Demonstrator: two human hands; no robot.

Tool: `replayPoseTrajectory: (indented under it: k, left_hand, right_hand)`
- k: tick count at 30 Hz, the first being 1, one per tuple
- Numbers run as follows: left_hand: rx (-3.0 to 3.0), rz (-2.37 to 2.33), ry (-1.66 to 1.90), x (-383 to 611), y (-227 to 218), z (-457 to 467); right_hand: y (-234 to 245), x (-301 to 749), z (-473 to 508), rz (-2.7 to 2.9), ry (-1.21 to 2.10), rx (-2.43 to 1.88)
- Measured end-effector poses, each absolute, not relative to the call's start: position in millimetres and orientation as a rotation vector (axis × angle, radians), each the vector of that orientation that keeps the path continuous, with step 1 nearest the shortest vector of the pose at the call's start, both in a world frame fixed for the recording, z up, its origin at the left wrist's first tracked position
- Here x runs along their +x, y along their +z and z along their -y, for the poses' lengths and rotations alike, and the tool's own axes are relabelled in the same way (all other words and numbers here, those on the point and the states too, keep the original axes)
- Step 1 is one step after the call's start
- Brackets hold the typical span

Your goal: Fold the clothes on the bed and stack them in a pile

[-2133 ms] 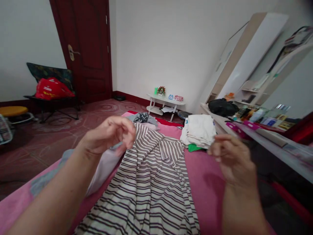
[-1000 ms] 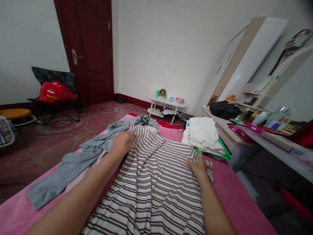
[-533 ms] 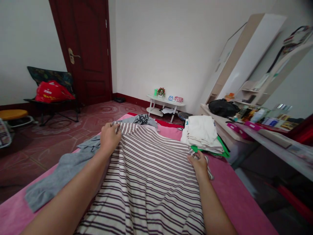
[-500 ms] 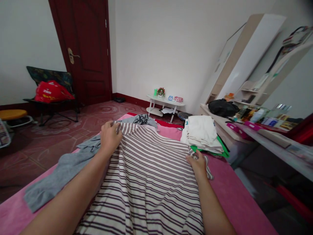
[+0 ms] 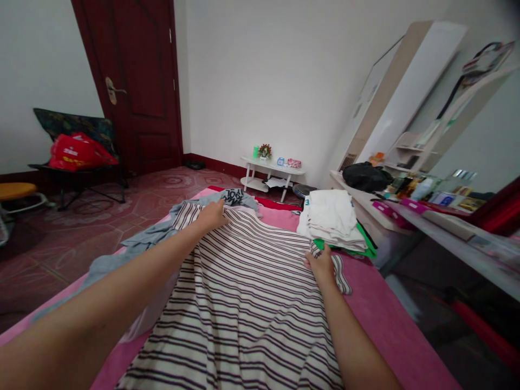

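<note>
A white shirt with dark stripes (image 5: pixel 260 287) lies spread over the pink bed cover (image 5: pixel 377 319), with some creases down its body. At its far left shoulder, near the neckline, my left hand (image 5: pixel 213 215) has its fingers closed on the cloth. My right hand (image 5: pixel 320 264) pinches the far right shoulder, and a striped sleeve sticks out just beyond it. Grey clothing (image 5: pixel 152 235) lies to the left, partly behind my left forearm. Another grey garment with black lettering (image 5: pixel 233 197) rests past the shirt's collar.
Folded white clothes (image 5: pixel 333 216) are stacked on green cloth (image 5: pixel 368 241) at the bed's right side. A dressing table (image 5: pixel 361 200) with a black bag (image 5: pixel 368 177) and bottles stands on the right. A low white table (image 5: pixel 272 165) is by the wall, and a chair (image 5: pixel 77 122) holds a red bag (image 5: pixel 81 151).
My left hand has moved right along the top of the striped shirt, from the sleeve towards the neckline. My right hand stays at the right shoulder. The view has shifted slightly.
</note>
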State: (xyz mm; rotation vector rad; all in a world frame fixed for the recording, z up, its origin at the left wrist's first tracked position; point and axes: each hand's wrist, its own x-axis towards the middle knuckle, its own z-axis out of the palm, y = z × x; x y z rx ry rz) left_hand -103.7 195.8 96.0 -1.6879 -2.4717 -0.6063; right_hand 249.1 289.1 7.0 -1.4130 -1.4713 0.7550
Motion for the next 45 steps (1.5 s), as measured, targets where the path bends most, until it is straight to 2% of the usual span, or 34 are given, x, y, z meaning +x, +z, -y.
replayPoseTrajectory:
  k: [7, 12, 14, 17, 21, 26, 30, 33, 39, 45]
  left_hand:
    - [-1.682, 2.255, -0.801, -100.8, 112.1, -213.5]
    - [-1.712, 1.923, -1.032, -94.0, 122.9, -236.9]
    - [-1.797, 1.921, -0.94, -92.6, 112.9, -243.5]
    - [-1.93, 2.054, -0.596, -93.1, 84.0, -244.8]
    - [-2.043, 2.033, -0.213, -94.5, 47.1, -236.1]
    - [-2.116, 1.883, -0.149, -87.9, 38.7, -211.5]
    - [-2.472, 1.654, -0.148, -75.9, 42.4, -155.8]
    - [-2.749, 1.602, -0.209, -65.9, 44.3, -92.9]
    - [-2.888, 1.863, -0.33, -63.7, 58.3, 21.9]
    - [-2.829, 2.079, -0.437, -68.0, 80.2, 94.8]
  right_hand:
    - [20.7, 250.7, -312.1, 1.552, 0.657, -1.492]
    - [40.4, 236.7, -325.9, 1.613, 0.161, -1.345]
    - [38.4, 229.8, -327.4, 1.731, 0.026, -1.263]
    - [22.3, 224.5, -324.2, 2.113, -0.067, -1.188]
    - [1.2, 225.1, -321.4, 2.607, -0.143, -1.28]
    - [-1.8, 224.7, -318.4, 2.697, -0.241, -1.403]
    - [-3.7, 231.0, -298.8, 2.739, -0.299, -1.369]
    - [-7.1, 246.6, -270.7, 2.793, -0.29, -1.253]
    - [-7.4, 288.1, -184.6, 2.83, -0.161, -1.055]
    - [11.8, 329.2, -101.7, 2.798, 0.317, -1.079]
